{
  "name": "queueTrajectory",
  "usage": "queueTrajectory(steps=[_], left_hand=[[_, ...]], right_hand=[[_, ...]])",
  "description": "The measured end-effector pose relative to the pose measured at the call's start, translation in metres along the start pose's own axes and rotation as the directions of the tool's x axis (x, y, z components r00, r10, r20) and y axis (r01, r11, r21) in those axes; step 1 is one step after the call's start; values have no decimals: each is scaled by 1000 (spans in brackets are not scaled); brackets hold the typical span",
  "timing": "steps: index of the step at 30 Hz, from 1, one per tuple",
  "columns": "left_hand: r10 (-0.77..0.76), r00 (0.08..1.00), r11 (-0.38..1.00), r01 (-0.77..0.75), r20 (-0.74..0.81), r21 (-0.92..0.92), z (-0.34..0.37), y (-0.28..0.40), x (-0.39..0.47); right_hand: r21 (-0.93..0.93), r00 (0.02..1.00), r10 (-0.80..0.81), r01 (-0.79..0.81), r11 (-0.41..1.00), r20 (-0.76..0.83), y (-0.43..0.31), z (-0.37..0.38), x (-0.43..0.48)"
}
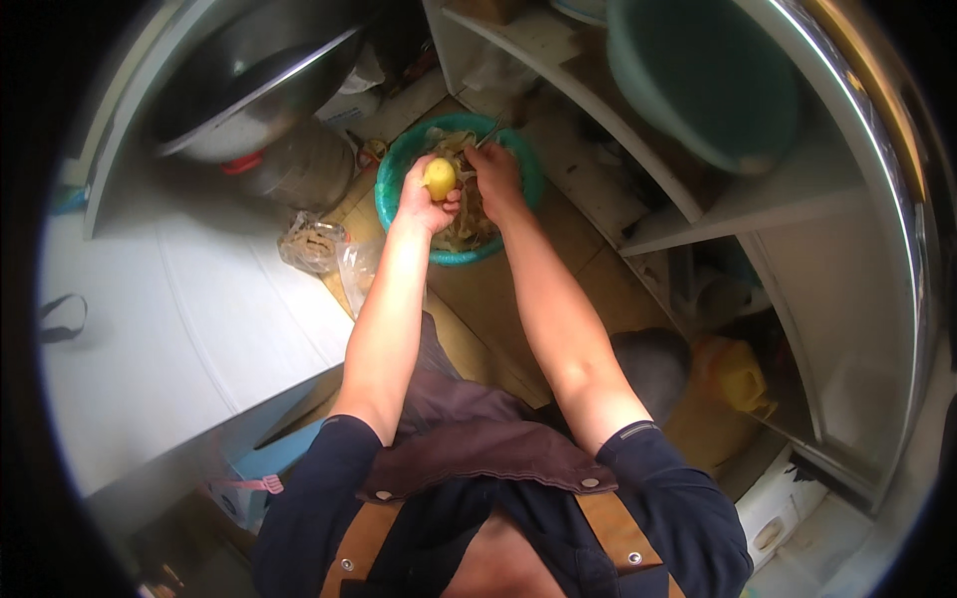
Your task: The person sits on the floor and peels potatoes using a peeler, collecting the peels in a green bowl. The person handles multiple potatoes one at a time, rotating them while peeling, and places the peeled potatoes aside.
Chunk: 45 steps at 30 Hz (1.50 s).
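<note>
My left hand holds a smooth yellow potato that looks peeled, its rounded end facing up. Close beside it, my right hand is closed around a thin metal tool, perhaps a knife or peeler; the fingers hide most of it. Both hands are over a green plastic basin standing on the tiled floor, which seems lined with a plastic bag. Brown and pale peelings fill its bottom.
To the left lie a clear bag with brown contents, a large jar and a wide metal bowl. White shelving on the right carries a large green tub. A yellow plastic container stands low at the right.
</note>
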<state>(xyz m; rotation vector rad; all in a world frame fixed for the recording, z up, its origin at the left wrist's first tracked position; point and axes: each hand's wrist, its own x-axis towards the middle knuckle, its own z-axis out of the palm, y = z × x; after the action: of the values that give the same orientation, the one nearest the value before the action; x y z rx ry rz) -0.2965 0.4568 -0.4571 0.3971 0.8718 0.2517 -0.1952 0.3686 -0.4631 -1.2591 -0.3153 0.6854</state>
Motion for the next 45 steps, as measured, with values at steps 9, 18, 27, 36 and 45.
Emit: queueTrajectory(steps=[9, 18, 27, 36, 45], left_hand=[[211, 976, 961, -198, -47, 192, -3, 4, 10], [339, 936, 886, -283, -97, 368, -6, 9, -8], [462, 886, 813, -408, -32, 416, -14, 8, -28], [518, 843, 808, -427, -144, 406, -10, 0, -36], [760, 606, 288, -641, 238, 712, -15, -13, -26]], right_hand=[[-63, 990, -70, 63, 996, -121, -10, -5, 4], [-35, 990, -108, 105, 994, -95, 25, -1, -21], [39, 981, -186, 188, 981, -51, 14, 24, -40], [531, 971, 238, -182, 827, -38, 23, 33, -34], [737, 888, 437, -201, 645, -140, 23, 31, -28]])
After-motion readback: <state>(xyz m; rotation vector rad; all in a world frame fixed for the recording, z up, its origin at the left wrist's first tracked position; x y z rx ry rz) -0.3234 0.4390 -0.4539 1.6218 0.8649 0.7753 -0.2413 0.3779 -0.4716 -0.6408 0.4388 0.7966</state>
